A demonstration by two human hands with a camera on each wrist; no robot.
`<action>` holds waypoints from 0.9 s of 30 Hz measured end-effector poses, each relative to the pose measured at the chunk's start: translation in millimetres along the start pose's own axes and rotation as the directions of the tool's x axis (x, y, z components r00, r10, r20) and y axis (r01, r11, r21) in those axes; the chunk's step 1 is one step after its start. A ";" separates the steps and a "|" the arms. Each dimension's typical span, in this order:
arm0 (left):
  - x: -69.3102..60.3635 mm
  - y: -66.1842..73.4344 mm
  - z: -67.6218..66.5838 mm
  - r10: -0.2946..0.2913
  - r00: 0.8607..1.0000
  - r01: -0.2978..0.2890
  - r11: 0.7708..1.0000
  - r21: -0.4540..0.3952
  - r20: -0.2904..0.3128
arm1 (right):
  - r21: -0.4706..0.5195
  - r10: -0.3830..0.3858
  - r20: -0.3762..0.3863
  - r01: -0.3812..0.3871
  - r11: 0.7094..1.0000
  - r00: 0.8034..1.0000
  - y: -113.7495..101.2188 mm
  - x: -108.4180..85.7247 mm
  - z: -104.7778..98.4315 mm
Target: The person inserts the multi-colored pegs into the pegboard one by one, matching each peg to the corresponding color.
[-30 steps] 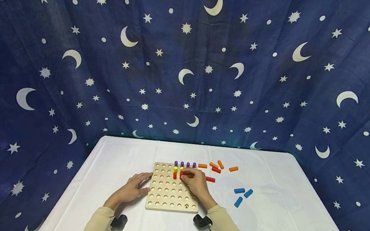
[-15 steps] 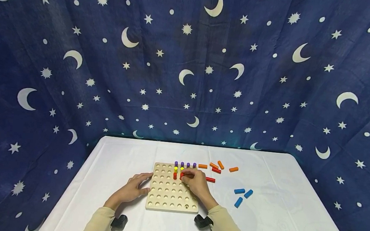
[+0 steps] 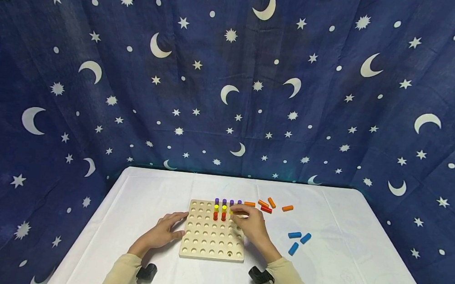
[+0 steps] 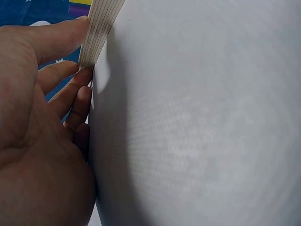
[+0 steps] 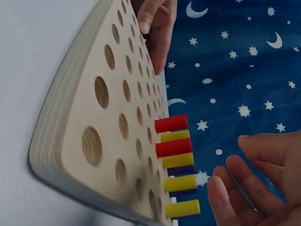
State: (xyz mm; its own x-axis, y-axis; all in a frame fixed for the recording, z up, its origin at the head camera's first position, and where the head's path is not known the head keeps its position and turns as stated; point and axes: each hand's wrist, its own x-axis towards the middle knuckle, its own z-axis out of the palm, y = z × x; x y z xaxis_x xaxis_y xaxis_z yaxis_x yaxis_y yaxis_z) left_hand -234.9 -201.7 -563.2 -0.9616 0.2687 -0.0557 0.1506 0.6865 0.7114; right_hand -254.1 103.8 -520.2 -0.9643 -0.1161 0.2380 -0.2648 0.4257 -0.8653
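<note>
A light wooden pegboard (image 3: 207, 246) with rows of round holes lies on the table. Purple pegs (image 3: 217, 201) stand along its far edge, with yellow pegs (image 3: 216, 208) in the row before them. Two red pegs (image 3: 223, 216) stand upright in the third row. My left hand (image 3: 161, 233) rests at the board's left side; its thumb and fingertips touch the edge in the left wrist view. Above the board's right part hovers my right hand (image 3: 253, 227), which covers some holes. In the right wrist view, this hand (image 5: 258, 179) is apart from the pegs and holds nothing.
Right of the board's far corner lie several orange pegs (image 3: 271, 203) and a red peg (image 3: 265, 209). Three blue pegs (image 3: 294, 235) lie further right on the white tablecloth (image 3: 322, 270). A dark blue star-and-moon curtain (image 3: 199, 89) hangs behind the table.
My right hand has let go of the second red peg, which stays in its hole, and has moved right. It now hides the red peg lying beside the board. My left hand has stayed put.
</note>
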 end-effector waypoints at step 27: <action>1.0 0.3 0.1 -0.013 1.000 0.013 1.000 0.003 0.007 | -0.097 0.098 -0.132 -0.112 0.989 0.986 38.0 -2.9 -52.6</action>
State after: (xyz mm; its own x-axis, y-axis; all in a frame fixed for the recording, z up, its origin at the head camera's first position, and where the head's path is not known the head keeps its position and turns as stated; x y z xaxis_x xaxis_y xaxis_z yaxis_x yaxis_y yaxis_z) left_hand -235.8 -201.1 -563.1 -0.9619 0.2643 -0.0698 0.1387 0.6919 0.7086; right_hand -261.3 167.5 -530.5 -0.9770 0.0460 0.2081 -0.1542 0.5213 -0.8393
